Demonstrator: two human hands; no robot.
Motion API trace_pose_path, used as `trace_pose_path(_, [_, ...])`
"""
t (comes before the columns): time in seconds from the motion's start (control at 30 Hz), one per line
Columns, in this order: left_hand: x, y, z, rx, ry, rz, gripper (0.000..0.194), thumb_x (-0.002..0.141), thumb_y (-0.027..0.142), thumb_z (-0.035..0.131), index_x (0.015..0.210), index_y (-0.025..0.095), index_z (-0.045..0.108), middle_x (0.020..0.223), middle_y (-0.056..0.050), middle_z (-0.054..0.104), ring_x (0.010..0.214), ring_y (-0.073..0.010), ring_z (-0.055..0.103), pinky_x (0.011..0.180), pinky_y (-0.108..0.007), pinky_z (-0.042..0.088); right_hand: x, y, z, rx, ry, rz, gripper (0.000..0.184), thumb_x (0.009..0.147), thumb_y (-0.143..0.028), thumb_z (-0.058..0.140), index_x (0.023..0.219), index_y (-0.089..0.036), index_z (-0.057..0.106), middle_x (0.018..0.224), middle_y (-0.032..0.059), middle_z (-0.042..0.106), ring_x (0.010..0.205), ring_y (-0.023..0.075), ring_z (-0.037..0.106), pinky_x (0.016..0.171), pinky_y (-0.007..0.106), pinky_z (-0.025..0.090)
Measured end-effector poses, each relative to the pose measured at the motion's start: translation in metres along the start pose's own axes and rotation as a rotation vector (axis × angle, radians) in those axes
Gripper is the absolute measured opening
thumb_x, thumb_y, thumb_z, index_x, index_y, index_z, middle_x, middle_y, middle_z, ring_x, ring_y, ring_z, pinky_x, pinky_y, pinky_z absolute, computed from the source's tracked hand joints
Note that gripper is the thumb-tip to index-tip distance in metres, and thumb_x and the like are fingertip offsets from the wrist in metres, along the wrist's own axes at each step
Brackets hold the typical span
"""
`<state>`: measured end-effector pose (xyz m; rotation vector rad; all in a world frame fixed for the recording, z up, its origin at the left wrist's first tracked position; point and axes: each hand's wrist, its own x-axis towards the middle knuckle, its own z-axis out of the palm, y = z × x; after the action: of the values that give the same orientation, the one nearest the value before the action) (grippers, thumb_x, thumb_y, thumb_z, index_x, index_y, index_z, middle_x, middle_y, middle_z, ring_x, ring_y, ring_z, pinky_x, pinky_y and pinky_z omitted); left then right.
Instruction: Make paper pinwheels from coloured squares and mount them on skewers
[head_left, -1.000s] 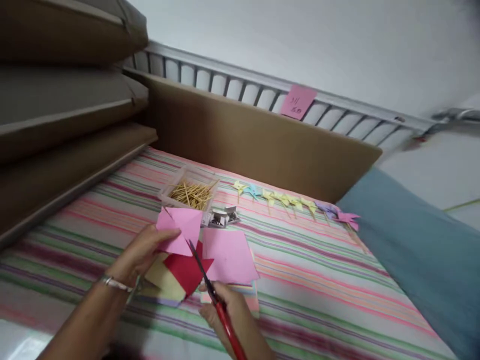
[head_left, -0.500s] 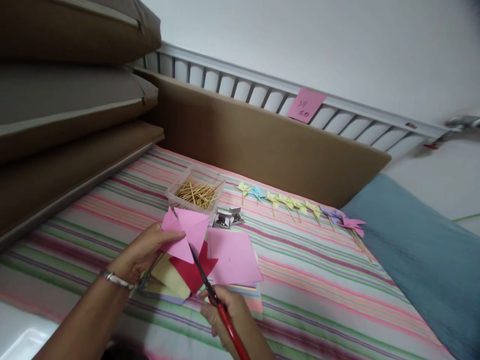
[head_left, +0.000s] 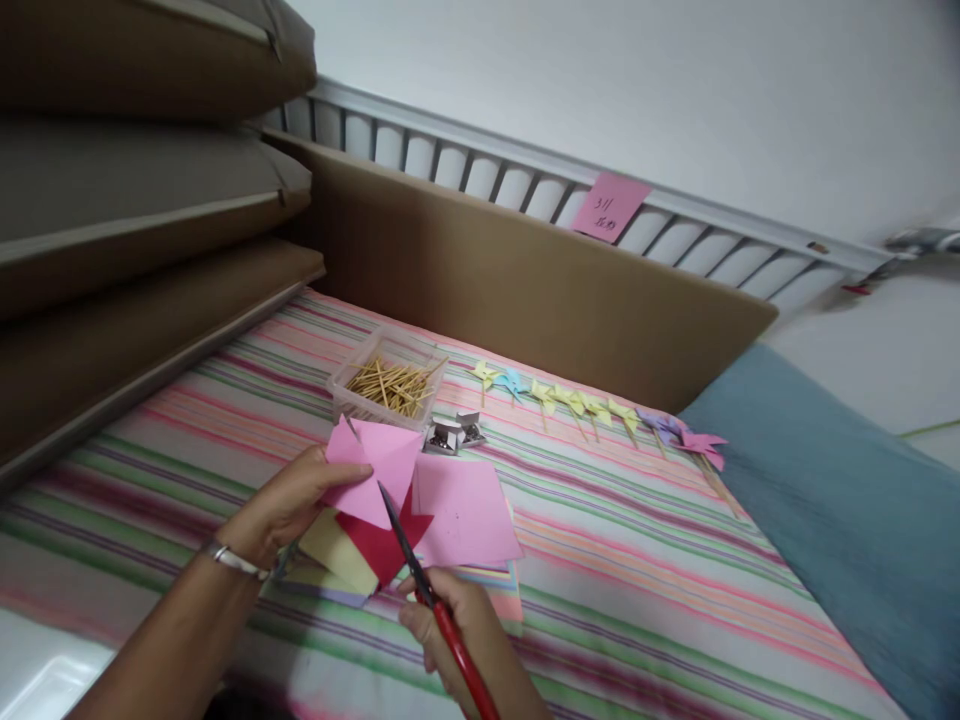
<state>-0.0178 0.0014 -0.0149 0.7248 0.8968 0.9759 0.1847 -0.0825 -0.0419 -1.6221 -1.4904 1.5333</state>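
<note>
Pinched between thumb and fingers, my left hand (head_left: pixel 319 485) holds a pink paper square (head_left: pixel 390 455) with a slit running in from its upper left corner. My right hand (head_left: pixel 457 625) grips red-handled scissors (head_left: pixel 459 648); their dark blades meet the lower part of the pink square, and I cannot tell how far they are parted. Below the held square lie a red sheet (head_left: pixel 381 545) and a pale yellow sheet (head_left: pixel 339 550). Beside them is a stack of pink squares (head_left: pixel 465 510) on other coloured paper.
A clear plastic box (head_left: pixel 351 375) holds many thin wooden sticks. Small boxes of dark pins (head_left: pixel 444 436) stand next to it. Several paper pinwheels (head_left: pixel 581 403) lie in a row by a brown board (head_left: pixel 510 285). Stacked cushions (head_left: pixel 157 185) rise at the left.
The scissors have shifted very slightly against the lower part of the pink square. Both hands keep their grip, and the view has moved a little.
</note>
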Motion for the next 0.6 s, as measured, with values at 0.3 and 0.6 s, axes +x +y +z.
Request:
trace_pose_path(0.3, [-0.002, 0.000, 0.003, -0.001, 0.030, -0.029, 0.033, 0.065, 0.018, 0.072, 0.098, 0.012, 0.068, 0.090, -0.013, 0.073, 0.078, -0.0290, 0.068, 0.075, -0.039, 0.052, -0.004, -0.009, -0.001, -0.037, -0.022, -0.036, 0.028, 0.072, -0.040, 0.059, 0.085, -0.015, 0.062, 0.052, -0.0060, 0.043, 0.043, 0.0078, 0.039, 0.041, 0.018, 0.032])
trace_pose_path(0.6, [-0.008, 0.010, -0.002, 0.028, 0.088, 0.022, 0.030, 0.063, 0.021, 0.074, 0.091, 0.012, 0.070, 0.083, -0.011, 0.074, 0.072, -0.0271, 0.068, 0.067, -0.035, 0.052, -0.001, 0.007, -0.040, -0.156, 0.058, -0.119, 0.029, 0.071, -0.017, 0.052, 0.099, -0.017, 0.061, 0.053, -0.0050, 0.048, 0.045, 0.0103, 0.045, 0.045, 0.021, 0.035])
